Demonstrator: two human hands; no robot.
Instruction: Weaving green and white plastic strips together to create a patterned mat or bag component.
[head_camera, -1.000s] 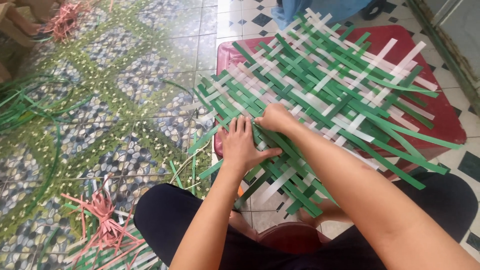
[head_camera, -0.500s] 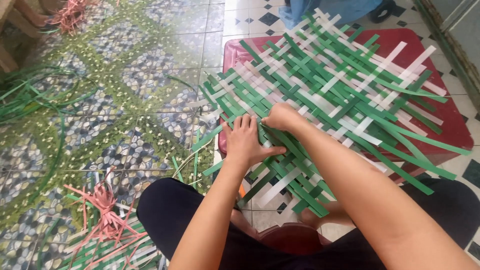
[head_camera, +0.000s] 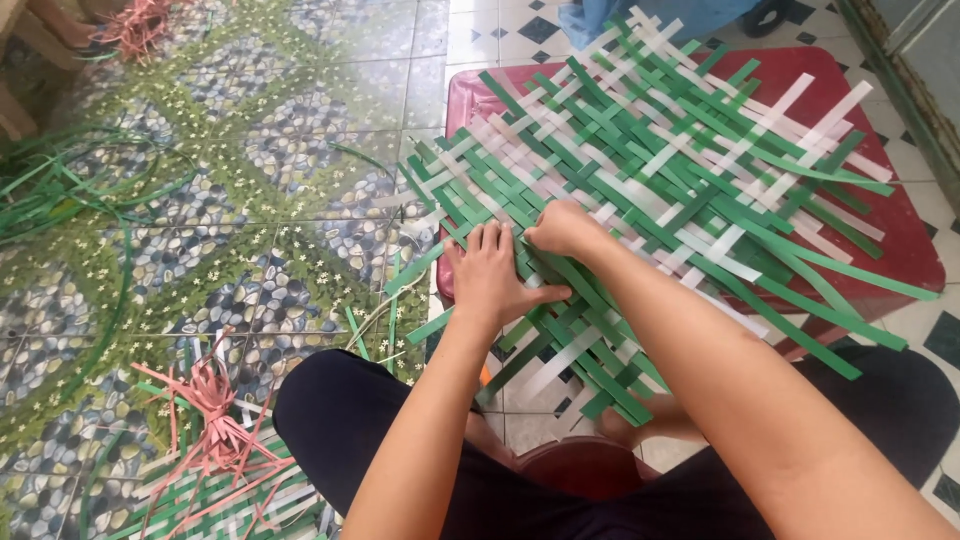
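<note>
A flat mat woven of green and white strips (head_camera: 650, 170) lies across a low red stool (head_camera: 905, 240). My left hand (head_camera: 492, 277) presses flat on the mat's near left corner, fingers spread and pointing away. Right beside it, my right hand (head_camera: 562, 228) is curled over the weave, its fingertips pinching down at the strips; which strip it grips I cannot tell. Loose strip ends stick out past the stool's edges on every side.
Patterned floor tiles (head_camera: 230, 190) spread to the left. Loose green strips (head_camera: 50, 190) lie at far left, a pink strip bundle (head_camera: 215, 420) near my left knee, another pink bundle (head_camera: 140, 20) at top left. Blue cloth (head_camera: 650, 15) sits beyond the stool.
Both hands stay at the same corner of the mat; the view has shifted slightly, and the right hand's fingers have worked a little along the weave.
</note>
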